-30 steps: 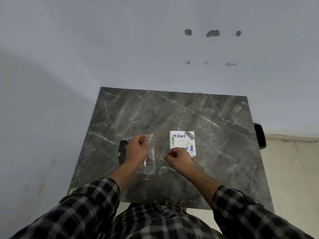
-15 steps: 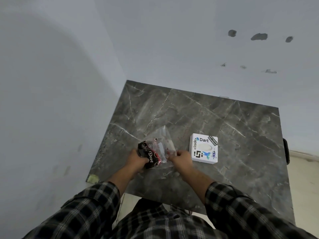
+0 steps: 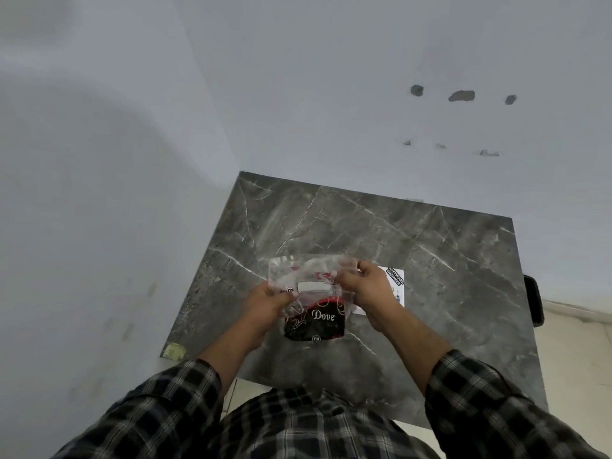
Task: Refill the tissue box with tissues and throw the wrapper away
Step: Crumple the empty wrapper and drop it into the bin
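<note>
A plastic wrapper (image 3: 313, 298), clear at the top and black with white "Dove" lettering at the bottom, hangs above the dark marble table (image 3: 430, 260). My left hand (image 3: 266, 301) grips its left edge. My right hand (image 3: 362, 286) pinches its upper right edge. The white tissue box (image 3: 395, 286) with stickers lies on the table behind my right hand, mostly hidden by it. Whether tissues are in the wrapper I cannot tell.
The table stands in a corner, with white walls behind it and to its left. A dark object (image 3: 533, 299) sits just past the table's right edge. A yellowish patch (image 3: 174, 351) marks the near left corner.
Both hands have lifted the wrapper off the table and turned it upright, so the Dove print faces me. My right hand now covers most of the tissue box.
</note>
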